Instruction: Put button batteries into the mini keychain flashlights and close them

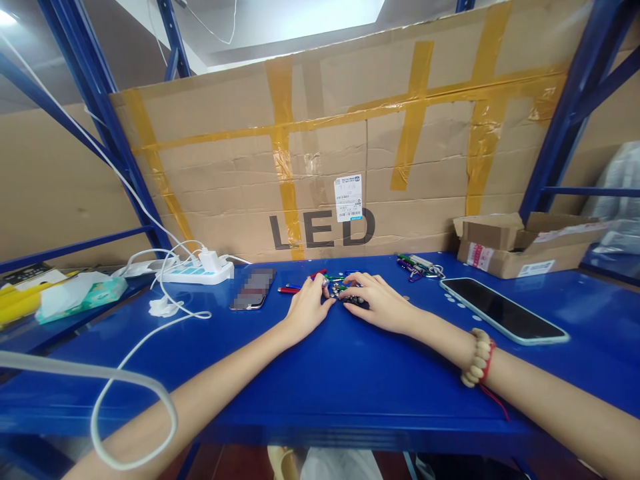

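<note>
Both hands meet over a loose heap of small shiny pieces [336, 291] in green, blue, silver and black at the middle of the blue table; their kind is too small to make out. My left hand [307, 305] is closed at the heap's left side, with a bit of silver showing at its fingertips. My right hand [380, 303] reaches in from the right, fingers bent but apart, over dark pieces partly hidden beneath it. Red and blue slim rods [289, 290] stick out left of my left hand.
A phone [253, 289] lies left, a larger phone [503, 310] right. Behind the right hand are metal clips [420, 265]. A cardboard box [530, 247] stands back right, a white power strip [200, 268] back left. A white cable [173, 407] loops across the left foreground.
</note>
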{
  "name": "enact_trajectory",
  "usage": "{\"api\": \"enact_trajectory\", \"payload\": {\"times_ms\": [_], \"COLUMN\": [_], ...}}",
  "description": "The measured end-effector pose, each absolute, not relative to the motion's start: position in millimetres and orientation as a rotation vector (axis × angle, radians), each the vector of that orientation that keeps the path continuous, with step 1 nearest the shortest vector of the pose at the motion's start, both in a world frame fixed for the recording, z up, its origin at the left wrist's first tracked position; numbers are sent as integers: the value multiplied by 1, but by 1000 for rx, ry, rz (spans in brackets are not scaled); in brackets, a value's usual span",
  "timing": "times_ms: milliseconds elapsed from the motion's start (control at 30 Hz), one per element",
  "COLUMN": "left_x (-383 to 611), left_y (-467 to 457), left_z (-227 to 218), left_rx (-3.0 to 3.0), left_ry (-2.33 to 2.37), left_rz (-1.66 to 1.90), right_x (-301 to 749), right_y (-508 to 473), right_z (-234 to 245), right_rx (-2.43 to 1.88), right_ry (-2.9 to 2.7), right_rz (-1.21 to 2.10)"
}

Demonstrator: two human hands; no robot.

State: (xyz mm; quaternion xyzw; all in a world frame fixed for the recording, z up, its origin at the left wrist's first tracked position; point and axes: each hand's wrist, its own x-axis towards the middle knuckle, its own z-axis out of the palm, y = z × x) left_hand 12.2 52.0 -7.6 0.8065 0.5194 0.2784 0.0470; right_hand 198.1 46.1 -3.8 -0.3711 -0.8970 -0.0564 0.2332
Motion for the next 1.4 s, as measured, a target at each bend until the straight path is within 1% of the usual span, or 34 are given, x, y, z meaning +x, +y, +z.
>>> {"api": "enact_trajectory", "payload": {"times_ms": [533,767,1400], "left_x": [16,17,16], "left_y": [55,53,54], "left_z": [-10,-9,-9], "left_rx": [2358,2352,2265], "left_ry": [1325,1225,1268], "left_rz": [996,988,965], "right_x": [198,199,199], "right_y": [46,47,47], "right_z": [-3,-3,-1], "right_rx": [-1042,-1036,-1000], "right_ry": [-2462,-2467,-2447], "right_rz": [-154,-146,-172]}}
